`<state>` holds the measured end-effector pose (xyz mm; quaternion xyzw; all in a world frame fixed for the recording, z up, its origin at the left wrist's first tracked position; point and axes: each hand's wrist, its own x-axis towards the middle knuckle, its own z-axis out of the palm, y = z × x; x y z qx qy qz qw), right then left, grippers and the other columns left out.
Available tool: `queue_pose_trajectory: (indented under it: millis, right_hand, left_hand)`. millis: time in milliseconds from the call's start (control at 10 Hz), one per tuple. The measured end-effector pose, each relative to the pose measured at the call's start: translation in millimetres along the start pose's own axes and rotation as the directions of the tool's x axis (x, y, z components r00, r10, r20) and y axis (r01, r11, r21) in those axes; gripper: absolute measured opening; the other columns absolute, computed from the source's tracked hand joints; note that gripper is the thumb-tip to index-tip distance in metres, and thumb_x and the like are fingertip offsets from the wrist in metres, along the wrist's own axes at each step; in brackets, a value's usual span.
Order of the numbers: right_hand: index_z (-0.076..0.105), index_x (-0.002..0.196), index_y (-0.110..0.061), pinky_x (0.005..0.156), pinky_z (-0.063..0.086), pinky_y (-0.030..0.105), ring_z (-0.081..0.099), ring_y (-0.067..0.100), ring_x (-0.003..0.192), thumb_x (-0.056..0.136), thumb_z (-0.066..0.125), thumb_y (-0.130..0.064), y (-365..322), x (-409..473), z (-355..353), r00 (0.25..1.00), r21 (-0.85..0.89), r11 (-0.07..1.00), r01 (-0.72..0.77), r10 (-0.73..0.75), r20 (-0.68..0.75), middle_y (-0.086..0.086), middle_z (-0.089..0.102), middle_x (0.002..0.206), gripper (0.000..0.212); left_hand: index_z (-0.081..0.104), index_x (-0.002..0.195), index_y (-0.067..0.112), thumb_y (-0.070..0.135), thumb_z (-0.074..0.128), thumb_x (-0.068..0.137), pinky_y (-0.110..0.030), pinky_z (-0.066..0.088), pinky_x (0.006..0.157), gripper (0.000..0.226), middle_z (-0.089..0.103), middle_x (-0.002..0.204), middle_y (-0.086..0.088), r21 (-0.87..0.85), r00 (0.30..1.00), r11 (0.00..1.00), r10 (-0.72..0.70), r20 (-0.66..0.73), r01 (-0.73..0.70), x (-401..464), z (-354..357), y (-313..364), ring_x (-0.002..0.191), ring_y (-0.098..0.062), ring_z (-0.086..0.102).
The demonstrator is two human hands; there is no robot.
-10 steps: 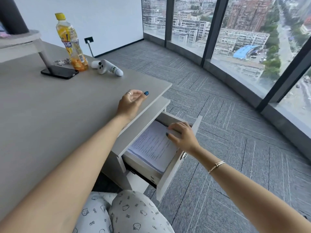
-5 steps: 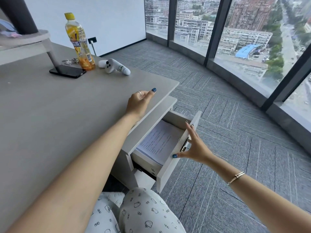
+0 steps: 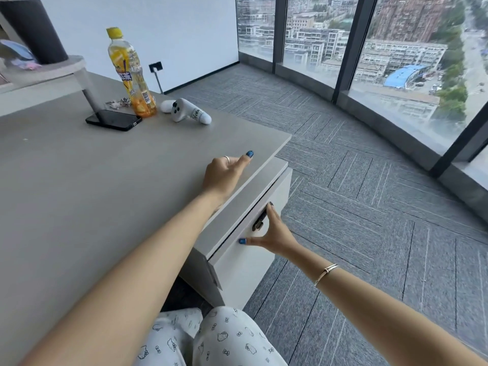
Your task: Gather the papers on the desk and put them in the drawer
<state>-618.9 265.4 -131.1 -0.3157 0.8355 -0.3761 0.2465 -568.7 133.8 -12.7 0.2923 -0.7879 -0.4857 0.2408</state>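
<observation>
The white drawer (image 3: 245, 262) under the grey desk (image 3: 79, 194) is pushed in, with only a thin dark gap along its top. The papers are hidden inside it. My right hand (image 3: 273, 233) lies flat against the drawer front with fingers spread, beside the small dark handle (image 3: 258, 224). My left hand (image 3: 224, 174) rests on the desk's right edge above the drawer, fingers loosely curled and holding nothing.
At the back of the desk stand a yellow drink bottle (image 3: 132, 75), a black phone (image 3: 115, 120), a white controller (image 3: 186, 110) and a monitor stand (image 3: 87, 93). Grey carpet (image 3: 356, 207) stretches right to floor-to-ceiling windows (image 3: 396, 62). My knees (image 3: 211, 339) are below the desk.
My right hand left the papers in the open drawer, moved to the drawer front and pushed it almost fully in. My left hand stayed on the desk edge.
</observation>
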Motion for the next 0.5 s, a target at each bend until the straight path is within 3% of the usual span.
queue_pose_trajectory:
  millis: [100, 200, 300, 400, 500]
  right_hand:
    - [0.038, 0.118, -0.01, 0.079, 0.039, 0.027, 0.051, 0.025, 0.116, 0.048, 0.082, -0.055, -5, 11, 6, 0.999, -0.028, 1.0, -0.001, 0.0, -0.053, 0.005, 0.052, 0.125, 0.094]
    - [0.036, 0.122, -0.007, 0.076, 0.036, 0.026, 0.049, 0.026, 0.12, 0.054, 0.084, -0.046, -7, 14, 7, 0.998, -0.042, 0.999, 0.034, -0.036, -0.055, 0.007, 0.049, 0.131, 0.092]
    - [0.006, 0.146, -0.007, 0.112, 0.016, 0.024, 0.012, 0.016, 0.145, 0.058, 0.081, -0.048, -4, 11, 3, 0.998, -0.028, 0.999, 0.039, -0.038, 0.05, 0.005, 0.011, 0.159, 0.123]
    - [0.006, 0.147, -0.01, 0.115, 0.009, 0.026, 0.007, 0.013, 0.146, 0.061, 0.08, -0.047, -2, 9, -6, 0.997, -0.018, 0.998, 0.057, -0.056, 0.044, 0.002, 0.009, 0.159, 0.12]
    - [0.013, 0.147, -0.015, 0.117, 0.016, 0.031, 0.016, 0.016, 0.144, 0.062, 0.08, -0.043, -4, 3, -13, 0.997, 0.06, 0.995, 0.082, -0.081, -0.016, 0.002, 0.018, 0.157, 0.112]
  left_hand:
    - [0.054, 0.075, 0.024, 0.06, 0.053, 0.068, -0.03, 0.024, 0.063, 0.037, 0.041, 0.071, -0.004, -0.008, 1.0, 1.0, 0.0, -0.003, 0.0, 1, 1, -1, 0.067, -0.013, 0.035]
    - [0.055, 0.074, 0.024, 0.058, 0.056, 0.068, -0.031, 0.024, 0.063, 0.035, 0.037, 0.069, -0.004, -0.049, 1.0, 0.999, 0.01, -0.011, -0.01, 4, 2, -3, 0.066, -0.014, 0.032]
    - [0.058, 0.073, 0.021, 0.053, 0.059, 0.073, -0.032, 0.023, 0.061, 0.032, 0.035, 0.064, -0.006, -0.062, 1.0, 0.998, 0.0, -0.009, -0.001, 1, 2, 0, 0.061, -0.016, 0.03]
    - [0.069, 0.087, 0.02, 0.043, 0.063, 0.079, -0.023, 0.039, 0.068, 0.025, 0.064, 0.077, 0.001, -0.107, 1.0, 0.994, -0.004, -0.002, 0.003, 0, 2, 2, 0.07, -0.008, 0.054]
    - [0.065, 0.095, 0.019, 0.038, 0.064, 0.078, -0.017, 0.042, 0.085, 0.025, 0.068, 0.098, 0.0, -0.141, 1.0, 0.99, 0.013, -0.002, -0.013, -1, -1, 1, 0.096, -0.01, 0.062]
